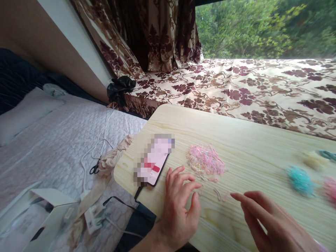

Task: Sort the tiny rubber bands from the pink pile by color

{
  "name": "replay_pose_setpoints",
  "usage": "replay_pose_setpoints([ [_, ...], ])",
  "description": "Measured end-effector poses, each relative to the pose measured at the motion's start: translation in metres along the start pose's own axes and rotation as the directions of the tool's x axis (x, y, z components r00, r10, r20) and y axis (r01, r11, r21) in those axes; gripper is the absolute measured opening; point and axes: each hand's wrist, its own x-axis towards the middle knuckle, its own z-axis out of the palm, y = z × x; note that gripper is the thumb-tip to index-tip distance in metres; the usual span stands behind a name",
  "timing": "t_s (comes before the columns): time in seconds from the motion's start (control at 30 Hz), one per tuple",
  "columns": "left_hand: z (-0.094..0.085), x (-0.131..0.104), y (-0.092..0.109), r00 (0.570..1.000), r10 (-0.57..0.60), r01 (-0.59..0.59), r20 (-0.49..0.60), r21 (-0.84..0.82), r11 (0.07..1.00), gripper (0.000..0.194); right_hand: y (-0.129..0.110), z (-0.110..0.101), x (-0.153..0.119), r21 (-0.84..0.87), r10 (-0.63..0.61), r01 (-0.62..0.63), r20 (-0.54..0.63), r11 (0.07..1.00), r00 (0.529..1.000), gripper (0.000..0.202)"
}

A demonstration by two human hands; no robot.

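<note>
A loose heap of thin pink and pale iridescent strands [206,161] lies on the light wooden table. My left hand [181,203] is just below it, fingers spread and curved over the tabletop, holding nothing I can see. A few short loose strands [217,194] lie between my two hands. My right hand [270,218] is to the right of them, its fingers stretched out and the index fingertip close to the nearest strand. Whether that fingertip touches the strand I cannot tell. A phone [154,161] with a lit, partly blurred screen lies left of the heap, a black cable at its lower end.
Turquoise [300,180], cream [314,160] and pink [331,189] bundles lie at the table's right side. Left of the wooden table [178,120] is a bed [52,129] with cables, cloth and a white box [49,217]. Behind runs a flower-patterned window ledge [236,84].
</note>
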Motion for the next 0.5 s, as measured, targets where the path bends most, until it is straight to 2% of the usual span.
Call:
replay_pose_setpoints([
  [0.13,0.000,0.001,0.000,1.000,-0.003,0.003,-0.002,0.003,1.000,0.032,-0.009,0.007,0.007,-0.031,0.037,-0.038,-0.023,0.999,0.999,0.025],
  [0.23,0.000,0.001,0.001,1.000,-0.001,0.001,-0.001,0.002,1.000,0.033,-0.014,0.012,0.014,-0.076,0.021,-0.021,0.005,0.997,1.000,0.021],
  [0.4,-0.001,-0.001,0.001,1.000,0.000,0.000,-0.011,0.001,1.000,0.031,-0.016,0.009,0.017,-0.104,-0.026,0.032,0.058,0.994,0.998,0.016],
  [0.5,-0.001,-0.001,0.001,1.000,-0.001,0.001,-0.008,0.004,1.000,0.032,-0.021,0.006,0.021,-0.099,-0.055,0.059,0.035,0.993,0.998,0.020],
])
